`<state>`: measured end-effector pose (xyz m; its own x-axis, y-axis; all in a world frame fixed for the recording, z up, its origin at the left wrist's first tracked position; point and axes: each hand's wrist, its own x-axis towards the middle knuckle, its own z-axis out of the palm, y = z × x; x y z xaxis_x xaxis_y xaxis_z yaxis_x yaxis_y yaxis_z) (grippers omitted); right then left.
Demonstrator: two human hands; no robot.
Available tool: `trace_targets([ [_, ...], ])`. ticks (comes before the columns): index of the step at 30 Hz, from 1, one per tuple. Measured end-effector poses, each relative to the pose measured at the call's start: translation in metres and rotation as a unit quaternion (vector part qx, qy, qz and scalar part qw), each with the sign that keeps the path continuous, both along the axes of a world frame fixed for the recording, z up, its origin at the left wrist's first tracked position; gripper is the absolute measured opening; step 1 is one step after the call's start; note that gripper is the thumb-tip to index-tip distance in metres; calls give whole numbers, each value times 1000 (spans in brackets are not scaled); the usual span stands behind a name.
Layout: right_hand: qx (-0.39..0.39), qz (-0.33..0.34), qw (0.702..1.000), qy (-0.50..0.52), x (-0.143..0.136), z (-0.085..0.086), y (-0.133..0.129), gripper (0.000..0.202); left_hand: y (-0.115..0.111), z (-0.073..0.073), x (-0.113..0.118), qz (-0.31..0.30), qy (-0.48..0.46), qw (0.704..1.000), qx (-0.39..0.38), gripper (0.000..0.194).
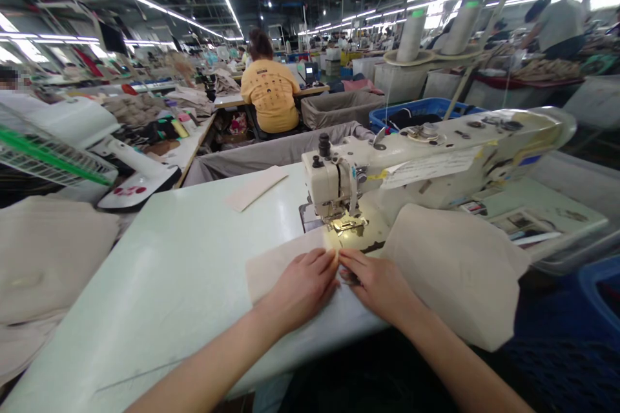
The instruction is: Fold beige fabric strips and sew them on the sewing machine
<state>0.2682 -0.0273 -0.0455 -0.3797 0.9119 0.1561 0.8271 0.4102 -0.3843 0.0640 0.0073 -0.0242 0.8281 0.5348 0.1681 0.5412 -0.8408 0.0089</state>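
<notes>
A cream fabric piece (271, 263) lies on the pale green sewing table (184, 264), its far end by the presser foot (346, 226) of a white industrial sewing machine (436, 168). My left hand (307, 284) rests on it, fingers together, pinching its edge just in front of the foot. My right hand (380, 284) meets the left there, fingertips closed on the same edge. Under the right fingers shows a small dark metallic object (349, 277), too hidden to name. Right of that hand, a larger cream fabric piece (455, 271) drapes over the table's front edge.
Another flat cream piece (256, 188) lies at the table's back. Stacked cream fabric (43, 258) and a white fan (140, 174) stand left. Blue baskets (571, 329) flank the right side. Thread cones (411, 37) rise behind. A person in a yellow shirt (271, 93) sits ahead.
</notes>
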Motion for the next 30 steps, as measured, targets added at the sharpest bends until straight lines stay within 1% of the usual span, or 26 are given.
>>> trace_targets([
  [2, -1, -1, 1000, 0, 0, 1, 2, 44, 1, -5, -3, -6, -5, 1000, 11, 34],
  [4, -1, -2, 1000, -1, -1, 3, 5, 43, 6, -7, -5, -10, -6, 1000, 8, 33],
  [13, -10, -7, 1000, 1, -7, 15, 31, 40, 41, 0, -4, -4, -31, 999, -7, 32],
  [18, -12, -21, 1000, -8, -9, 20, 38, 38, 63, 4, -5, -6, -39, 999, -11, 30],
  [23, -13, -27, 1000, 4, -9, 21, 30, 31, 79, 6, -7, -13, -42, 999, -11, 30],
  [26, -12, -36, 999, 21, -11, 15, 18, 29, 81, 3, -9, -15, -39, 999, -3, 30],
  [30, -1, -57, 998, 17, -15, 5, 8, 35, 80, -3, -10, -5, -58, 998, 5, 31],
])
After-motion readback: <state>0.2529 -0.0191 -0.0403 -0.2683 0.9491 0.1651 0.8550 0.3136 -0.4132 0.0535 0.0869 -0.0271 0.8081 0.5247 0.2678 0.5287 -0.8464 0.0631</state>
